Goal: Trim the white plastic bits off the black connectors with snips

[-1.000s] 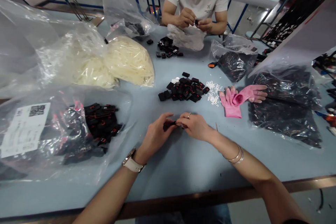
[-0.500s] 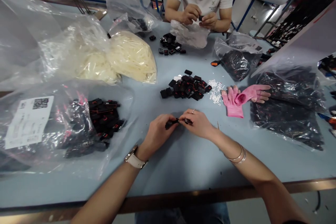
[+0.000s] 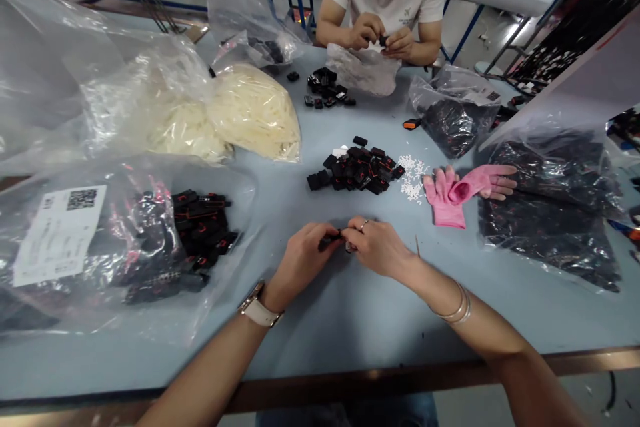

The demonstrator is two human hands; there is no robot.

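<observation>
My left hand (image 3: 300,259) and my right hand (image 3: 379,245) meet over the blue-grey table (image 3: 350,320), fingers pinched together on a small black plastic part (image 3: 331,239) held between them. A watch sits on my left wrist, bangles on my right. A pile of black parts with red marks (image 3: 356,170) lies just beyond my hands, with small white pieces (image 3: 413,177) beside it on the right.
A pink glove (image 3: 453,192) lies right of the white pieces. Clear bags of black parts sit at left (image 3: 165,240) and right (image 3: 550,207); bags of cream pieces (image 3: 250,110) at back left. Across the table a person (image 3: 383,13) handles a small black part.
My hands stay pinched on the black part, shifting only slightly. The view has drifted a little.
</observation>
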